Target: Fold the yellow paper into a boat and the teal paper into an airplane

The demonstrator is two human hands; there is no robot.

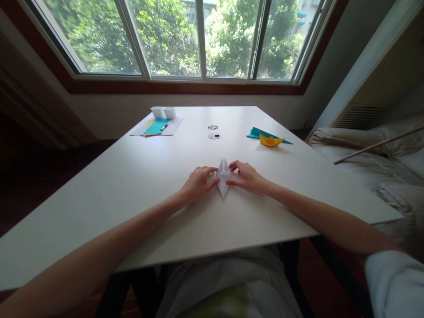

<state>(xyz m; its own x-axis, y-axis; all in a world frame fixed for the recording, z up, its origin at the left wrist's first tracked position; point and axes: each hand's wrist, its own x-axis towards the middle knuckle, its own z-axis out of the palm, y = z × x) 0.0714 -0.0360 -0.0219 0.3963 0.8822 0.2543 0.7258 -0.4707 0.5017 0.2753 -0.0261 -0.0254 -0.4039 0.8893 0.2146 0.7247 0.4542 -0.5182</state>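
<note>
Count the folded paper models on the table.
2. A white folded paper lies between the left hand and right hand; a yellow paper boat sits far right. None seems hidden.

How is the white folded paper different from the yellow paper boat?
The white folded paper is a flat pointed shape; the yellow paper boat stands up with open sides. The white folded paper lies between the left hand and the right hand, both touching it; the yellow paper boat sits alone, farther back, against a teal paper. Both are folded paper on the table.
</note>
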